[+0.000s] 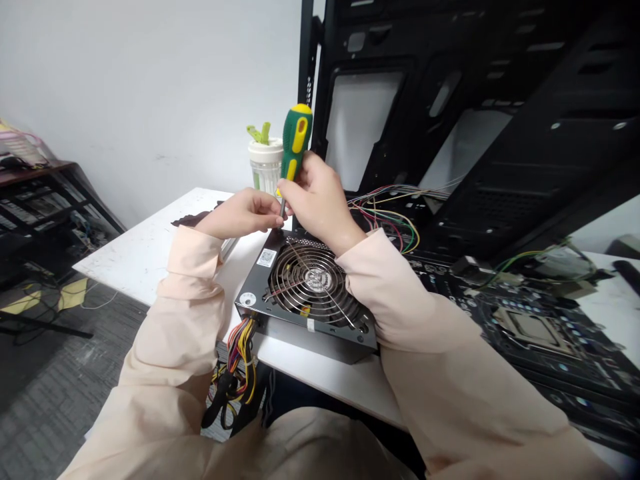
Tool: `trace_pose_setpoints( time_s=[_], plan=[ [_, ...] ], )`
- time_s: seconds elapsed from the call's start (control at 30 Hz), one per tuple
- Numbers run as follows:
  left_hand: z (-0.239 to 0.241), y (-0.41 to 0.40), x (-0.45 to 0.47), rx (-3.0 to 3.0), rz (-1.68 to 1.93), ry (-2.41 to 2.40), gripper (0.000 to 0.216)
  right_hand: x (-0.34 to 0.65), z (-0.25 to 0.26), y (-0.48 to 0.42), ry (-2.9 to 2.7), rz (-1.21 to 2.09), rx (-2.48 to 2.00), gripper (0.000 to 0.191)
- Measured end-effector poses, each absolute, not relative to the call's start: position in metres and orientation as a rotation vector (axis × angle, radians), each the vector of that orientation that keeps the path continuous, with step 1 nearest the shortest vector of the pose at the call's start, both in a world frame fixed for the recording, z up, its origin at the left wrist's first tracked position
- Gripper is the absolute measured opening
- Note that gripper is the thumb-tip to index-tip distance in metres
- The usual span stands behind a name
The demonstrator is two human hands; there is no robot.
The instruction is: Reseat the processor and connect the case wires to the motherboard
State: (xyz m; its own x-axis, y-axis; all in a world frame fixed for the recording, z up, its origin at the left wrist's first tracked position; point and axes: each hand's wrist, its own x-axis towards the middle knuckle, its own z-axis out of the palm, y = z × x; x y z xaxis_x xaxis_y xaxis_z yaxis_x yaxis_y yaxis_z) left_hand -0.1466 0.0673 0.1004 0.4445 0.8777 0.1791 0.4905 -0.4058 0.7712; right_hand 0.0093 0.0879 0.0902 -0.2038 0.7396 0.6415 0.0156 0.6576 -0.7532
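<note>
A black computer power supply (313,337) lies on the white table with its round wire fan grille (285,277) facing up. My right hand (323,197) is closed around the lower handle of a green and yellow screwdriver (295,140), held nearly upright. The metal shaft points down at the far left corner of the power supply. My left hand (247,213) pinches around the lower shaft with thumb and fingers; the tip and any screw there are hidden. A bundle of coloured cables (243,353) hangs from the near left side of the power supply over the table edge.
An open black computer case (425,60) stands behind and to the right, with a motherboard (530,327) at right and loose wires (395,213) inside. A lidded clear cup (265,160) is at the back of the table (150,247). A dark shelf (55,200) stands far left.
</note>
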Motion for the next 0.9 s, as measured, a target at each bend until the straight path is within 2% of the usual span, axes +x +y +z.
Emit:
trace_pose_setpoints(
  time_s=[0.47, 0.77, 0.9],
  plan=[
    [0.094, 0.072, -0.145, 2.091, 0.758, 1.107, 0.011, 0.018, 0.079, 0.108, -1.582, 0.598, -0.753, 0.028],
    [0.090, 0.074, -0.145, 2.129, 0.730, 1.101, 0.013, 0.017, 0.073, 0.119, -1.586, 0.601, -0.890, 0.030],
    [0.090, 0.074, -0.144, 2.141, 0.740, 1.096, 0.012, 0.016, 0.076, 0.116, -1.575, 0.622, -0.969, 0.024]
  ],
)
